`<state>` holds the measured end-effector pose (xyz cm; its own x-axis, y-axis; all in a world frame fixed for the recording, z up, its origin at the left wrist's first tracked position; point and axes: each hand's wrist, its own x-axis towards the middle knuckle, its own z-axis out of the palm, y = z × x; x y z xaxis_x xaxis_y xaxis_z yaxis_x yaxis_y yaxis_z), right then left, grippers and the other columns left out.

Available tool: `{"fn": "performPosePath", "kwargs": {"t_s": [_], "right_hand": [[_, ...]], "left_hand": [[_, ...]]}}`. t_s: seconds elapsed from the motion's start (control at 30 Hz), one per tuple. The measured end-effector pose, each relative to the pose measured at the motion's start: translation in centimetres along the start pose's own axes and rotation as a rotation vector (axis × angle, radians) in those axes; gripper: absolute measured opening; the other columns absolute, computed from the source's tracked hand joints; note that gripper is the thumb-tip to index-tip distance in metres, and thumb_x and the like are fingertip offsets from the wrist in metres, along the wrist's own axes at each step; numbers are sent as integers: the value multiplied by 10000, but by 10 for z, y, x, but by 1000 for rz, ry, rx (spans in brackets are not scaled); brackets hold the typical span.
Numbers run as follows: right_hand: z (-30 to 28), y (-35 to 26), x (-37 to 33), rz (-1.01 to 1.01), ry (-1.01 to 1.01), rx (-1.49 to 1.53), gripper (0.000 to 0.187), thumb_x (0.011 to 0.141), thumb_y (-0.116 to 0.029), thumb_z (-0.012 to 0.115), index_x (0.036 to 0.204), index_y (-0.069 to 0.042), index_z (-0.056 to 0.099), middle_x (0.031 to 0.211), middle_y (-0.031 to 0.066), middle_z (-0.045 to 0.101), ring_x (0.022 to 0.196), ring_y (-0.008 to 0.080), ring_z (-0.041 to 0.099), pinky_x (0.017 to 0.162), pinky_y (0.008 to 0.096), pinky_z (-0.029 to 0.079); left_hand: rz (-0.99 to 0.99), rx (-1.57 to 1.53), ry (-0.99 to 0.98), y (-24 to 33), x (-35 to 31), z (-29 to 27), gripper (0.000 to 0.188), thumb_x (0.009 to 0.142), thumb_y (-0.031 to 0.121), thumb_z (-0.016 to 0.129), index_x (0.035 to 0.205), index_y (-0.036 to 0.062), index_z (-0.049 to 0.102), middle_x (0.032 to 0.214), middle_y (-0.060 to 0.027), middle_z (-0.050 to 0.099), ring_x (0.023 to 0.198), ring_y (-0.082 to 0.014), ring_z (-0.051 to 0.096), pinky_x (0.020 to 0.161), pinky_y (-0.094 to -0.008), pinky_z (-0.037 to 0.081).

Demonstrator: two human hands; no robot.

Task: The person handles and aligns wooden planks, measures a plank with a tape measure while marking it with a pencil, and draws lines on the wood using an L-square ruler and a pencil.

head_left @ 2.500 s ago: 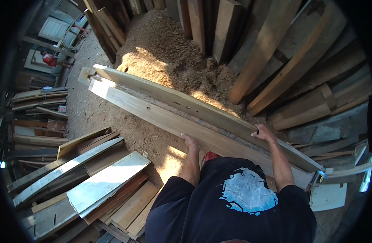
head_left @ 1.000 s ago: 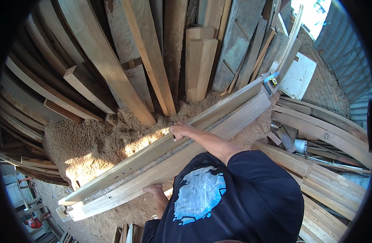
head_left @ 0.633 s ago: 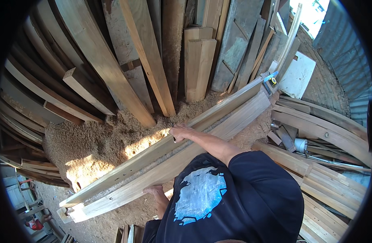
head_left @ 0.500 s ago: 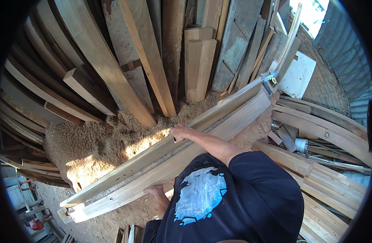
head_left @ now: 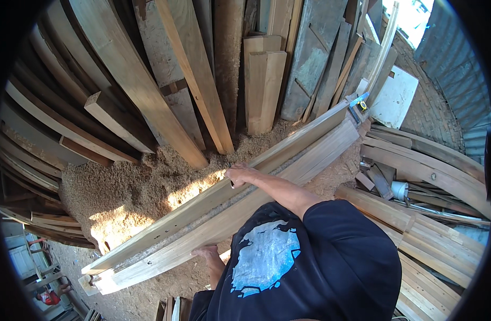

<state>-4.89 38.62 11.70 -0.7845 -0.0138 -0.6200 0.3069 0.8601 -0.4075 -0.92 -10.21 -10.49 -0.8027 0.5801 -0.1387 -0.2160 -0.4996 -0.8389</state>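
Right hand closed over the upper edge of the far plank, about mid-length, forearm crossing the near plank. Left hand touching the near plank's outer edge; fingers partly hidden, so cannot tell whether it is clamped there or merely resting. Planks run side by side, low left to upper right, a dusty strip between them; far plank appears to stand on edge.

Risks, as judged:
1. Tipping. A plank on edge has a narrow foot; an uneven pull by the right hand could topple it onto the near plank, pinching fingers in the strip.
2. Swing. With one hand at mid-length, the ends could pivot. The upper right end might knock the tape measure and the blue tool beside it.
3. Side contact. Sideways travel away from the body could strike the leaning boards; any loosely propped one might slide.
4. Footing. Loose sawdust lies along the far side; stepping there could cost balance. Feet not visible.
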Motion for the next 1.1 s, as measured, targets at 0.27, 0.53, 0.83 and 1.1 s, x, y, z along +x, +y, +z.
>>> {"fn": "performPosePath", "kwargs": {"t_s": [0.27, 0.53, 0.83, 1.1], "right_hand": [[0, 4, -1, -53, -30, -66, 532, 778, -399, 805, 1135, -23, 685, 1113, 233, 701, 1083, 390, 671, 927, 487, 537], [-9, 1, -10, -89, 14, -58, 542, 778, -366, 820, 1207, -76, 659, 1201, 204, 677, 1199, 382, 606, 1027, 484, 469], [-16, -8, -2, -60, -89, -92, 535, 750, -418, 845, 1076, -31, 671, 1111, 217, 697, 1121, 392, 642, 984, 483, 494], [-17, -4, 0, -131, -42, -84, 549, 724, -370, 853, 1135, -42, 697, 1129, 216, 698, 1120, 397, 642, 971, 484, 497]], "left_hand": [[809, 1374, 736, -107, 26, 1, 962, 903, 823, 131, 1588, 164, 278, 1640, -104, 287, 1503, -350, 241, 1226, -576, 165], [1006, 1372, 742, -168, 43, 7, 955, 937, 806, 189, 1594, 115, 248, 1648, -115, 259, 1483, -362, 264, 1208, -570, 191], [1081, 1418, 946, -139, 20, 9, 889, 964, 747, 336, 1566, 95, 293, 1577, -155, 367, 1399, -354, 401, 1131, -562, 335], [1140, 1572, 1054, -130, 13, 29, 760, 972, 638, 496, 1449, 55, 397, 1330, -161, 551, 1120, -325, 607, 819, -506, 558]]}}
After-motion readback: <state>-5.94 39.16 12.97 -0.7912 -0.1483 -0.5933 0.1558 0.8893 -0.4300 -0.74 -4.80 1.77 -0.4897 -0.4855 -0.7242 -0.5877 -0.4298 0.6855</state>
